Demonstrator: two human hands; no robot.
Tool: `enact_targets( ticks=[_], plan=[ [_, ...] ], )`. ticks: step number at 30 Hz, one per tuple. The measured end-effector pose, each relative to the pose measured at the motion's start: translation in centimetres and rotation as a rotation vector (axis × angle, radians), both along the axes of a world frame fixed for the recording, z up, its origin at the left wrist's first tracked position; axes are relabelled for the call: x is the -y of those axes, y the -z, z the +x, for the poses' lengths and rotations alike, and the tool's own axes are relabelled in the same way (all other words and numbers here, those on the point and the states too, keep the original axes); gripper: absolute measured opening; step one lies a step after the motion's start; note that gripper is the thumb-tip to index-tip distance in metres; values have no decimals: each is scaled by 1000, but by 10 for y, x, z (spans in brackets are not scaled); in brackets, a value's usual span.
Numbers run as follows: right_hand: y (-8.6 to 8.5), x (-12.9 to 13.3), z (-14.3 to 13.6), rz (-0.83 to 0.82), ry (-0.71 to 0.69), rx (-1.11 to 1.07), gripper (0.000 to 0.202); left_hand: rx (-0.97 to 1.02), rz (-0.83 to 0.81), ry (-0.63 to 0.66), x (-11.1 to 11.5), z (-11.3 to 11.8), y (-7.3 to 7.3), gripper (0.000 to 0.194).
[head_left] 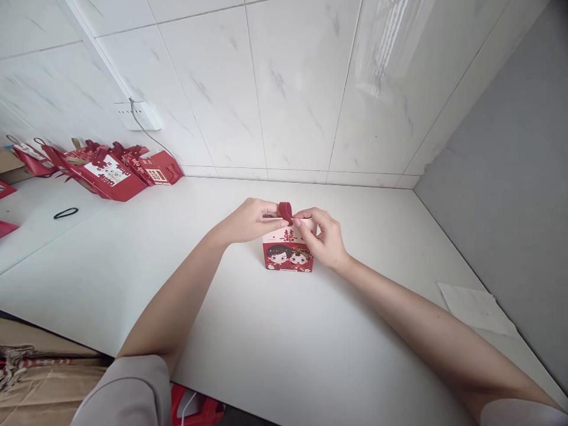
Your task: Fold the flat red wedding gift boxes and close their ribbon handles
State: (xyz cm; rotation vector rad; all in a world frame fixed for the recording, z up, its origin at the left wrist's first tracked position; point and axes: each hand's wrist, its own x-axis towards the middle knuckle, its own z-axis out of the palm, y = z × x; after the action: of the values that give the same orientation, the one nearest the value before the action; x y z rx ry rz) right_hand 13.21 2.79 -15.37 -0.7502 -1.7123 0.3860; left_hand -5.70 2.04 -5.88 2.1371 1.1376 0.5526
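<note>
A small red and white gift box (288, 258), printed with two cartoon figures and red characters, stands upright on the white table. A dark red ribbon loop (285, 210) rises from its top edge. On the left side of the loop, my left hand (252, 222) pinches the box's top edge at the ribbon's base, thumb in front and fingers behind. My right hand (323, 236) grips the same top edge just right of the ribbon, its thumb near the loop. The hands cover part of the box's upper corners.
Several red gift boxes (118, 177) stand along the wall at the left, below a socket (138, 116) with a grey cable. A black loop (65, 213) lies near them. White paper (477, 307) rests at the right edge, beside a grey panel (510, 177).
</note>
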Motion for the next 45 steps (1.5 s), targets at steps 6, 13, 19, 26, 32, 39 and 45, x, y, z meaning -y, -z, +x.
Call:
enact_targets(
  ticks=[6,13,19,26,32,39,45],
  plan=[
    [2,-1,0,-88,-64,24,12,-92,117,-19,4,4,-2,26],
    [2,0,0,-133,-86,13,13,-65,163,-92,6,5,-6,26],
    [2,-1,1,-117,-97,28,10,-10,187,-179,4,7,-3,32],
    [2,0,0,-143,-106,20,11,20,146,-162,4,8,-1,30],
    [2,-1,-1,-151,-111,-12,10,-78,63,-141,6,4,-4,24],
    [2,0,0,-142,-109,5,9,-118,112,-82,6,5,-4,25],
    [2,-1,0,-112,-112,39,8,-184,111,-52,5,4,-4,27]
  ],
)
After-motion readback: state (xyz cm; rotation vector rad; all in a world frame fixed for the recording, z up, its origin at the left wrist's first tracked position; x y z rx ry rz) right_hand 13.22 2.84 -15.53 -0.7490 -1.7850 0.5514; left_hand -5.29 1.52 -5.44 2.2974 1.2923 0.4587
